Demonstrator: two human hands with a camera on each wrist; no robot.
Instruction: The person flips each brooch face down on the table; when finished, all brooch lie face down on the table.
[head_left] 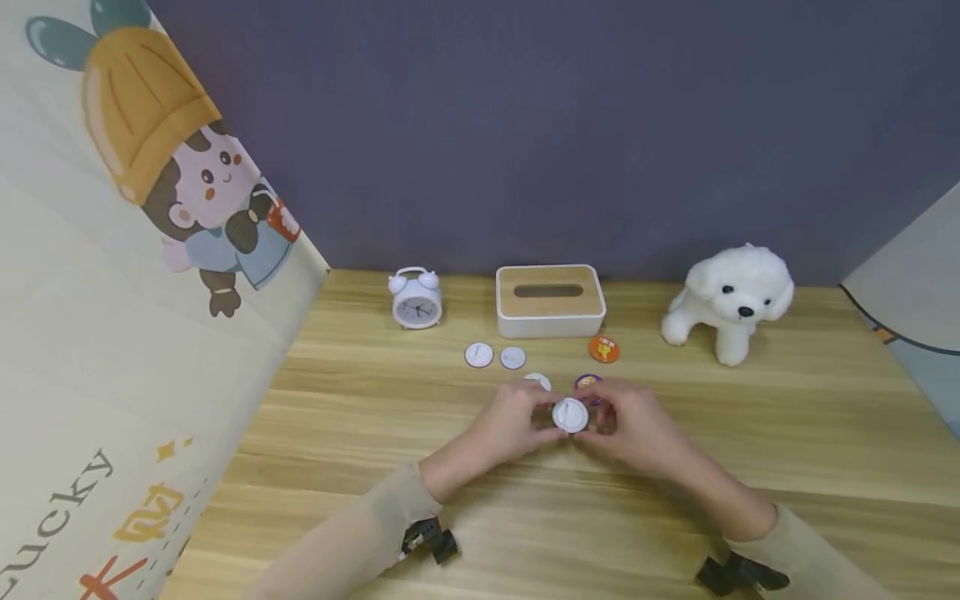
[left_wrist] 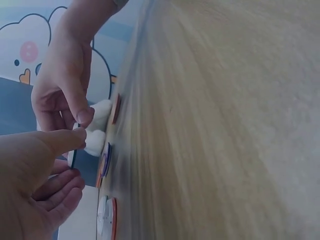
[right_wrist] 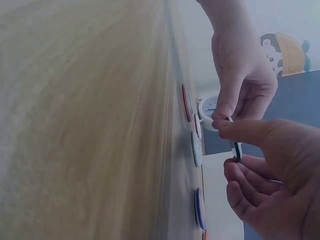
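A round pin badge (head_left: 570, 415) with its white back turned up is held between both hands above the table. My left hand (head_left: 513, 423) pinches its left edge, and my right hand (head_left: 637, 425) grips the right edge with thumb and fingers. Edge-on, the same badge (right_wrist: 235, 146) looks thin in the right wrist view. Just beyond the hands lie a white-backed badge (head_left: 537, 380) and a purple-rimmed badge (head_left: 587, 381), both partly hidden. Farther back are two more white-backed badges, one on the left (head_left: 479, 355) and one beside it (head_left: 513, 358), plus an orange badge (head_left: 603, 349).
A white tissue box (head_left: 550, 327) with a wooden lid stands at the back of the wooden table (head_left: 360, 433). To its left is a white alarm clock (head_left: 417, 304); to its right, a white plush dog (head_left: 731, 300). A dark wall panel (head_left: 555, 133) rises behind them.
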